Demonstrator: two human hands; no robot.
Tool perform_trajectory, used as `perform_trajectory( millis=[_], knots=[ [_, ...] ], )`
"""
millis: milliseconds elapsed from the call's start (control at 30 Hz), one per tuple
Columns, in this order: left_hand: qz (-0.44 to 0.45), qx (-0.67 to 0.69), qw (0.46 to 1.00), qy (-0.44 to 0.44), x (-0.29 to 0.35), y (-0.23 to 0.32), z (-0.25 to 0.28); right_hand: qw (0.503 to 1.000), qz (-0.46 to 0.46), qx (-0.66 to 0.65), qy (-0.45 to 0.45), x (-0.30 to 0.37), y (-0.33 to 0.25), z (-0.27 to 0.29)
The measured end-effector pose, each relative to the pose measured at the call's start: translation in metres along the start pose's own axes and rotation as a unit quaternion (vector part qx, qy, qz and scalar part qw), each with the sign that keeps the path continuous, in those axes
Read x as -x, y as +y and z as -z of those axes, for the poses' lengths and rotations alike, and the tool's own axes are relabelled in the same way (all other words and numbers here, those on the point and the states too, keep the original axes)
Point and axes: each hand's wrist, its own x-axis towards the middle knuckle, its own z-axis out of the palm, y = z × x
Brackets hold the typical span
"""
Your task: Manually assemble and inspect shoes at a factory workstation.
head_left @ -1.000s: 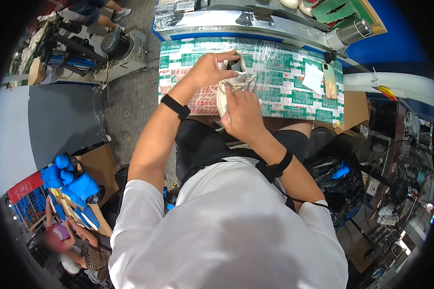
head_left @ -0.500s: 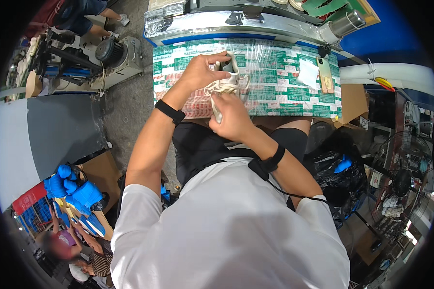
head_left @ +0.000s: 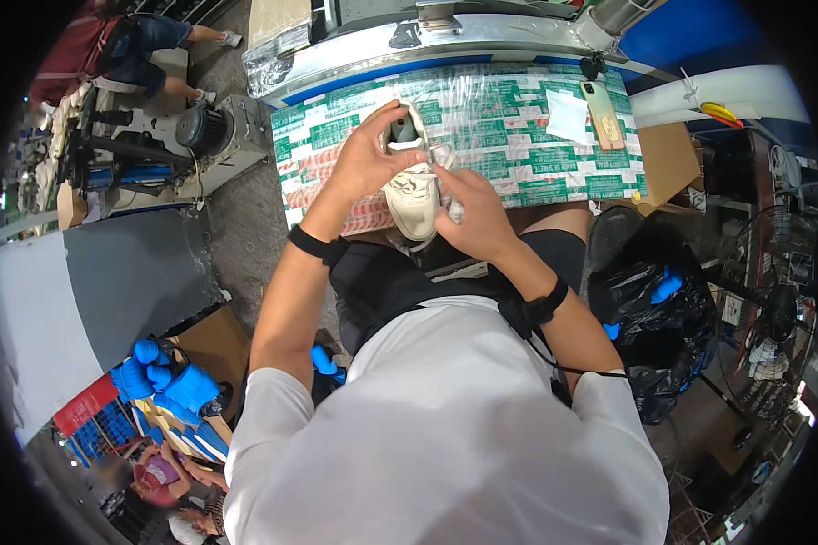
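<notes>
A cream lace-up sneaker (head_left: 412,207) rests at the near edge of the table, toe toward me, with a dark grey insert in its opening. My left hand (head_left: 368,162) grips it by the collar, fingers at the heel and thumb across the tongue. On the shoe's right side is my right hand (head_left: 480,216), index finger stretched to the lace and thumb set apart, close against the shoe's side. A pale loop of lace (head_left: 443,156) stands out beside the tongue. Some white material shows between that thumb and index finger; whether it is lace is unclear.
The tabletop (head_left: 518,104) is covered with green-and-white printed wrapping. A phone (head_left: 602,115) and a white paper (head_left: 567,116) lie on its right. A metal rail (head_left: 354,71) runs behind. A motor (head_left: 202,130) stands left, a black bag (head_left: 650,300) right. Other people are at the left.
The sneaker has tipped down so its toe and laces show from above. My right hand has moved from the toe to the shoe's right side; my left hand keeps its hold near the heel.
</notes>
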Motion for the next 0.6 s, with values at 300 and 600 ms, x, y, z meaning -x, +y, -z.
perform_trajectory(
  millis=[300,600],
  knots=[
    [0.003,0.014,0.998,0.067,0.002,-0.014,-0.013,0.999,0.031,0.015,0.027,0.001,0.0,-0.003],
    [0.065,0.049,0.995,0.059,0.005,0.0,-0.015,0.997,-0.039,-0.064,0.011,0.003,0.004,-0.004]
  ],
)
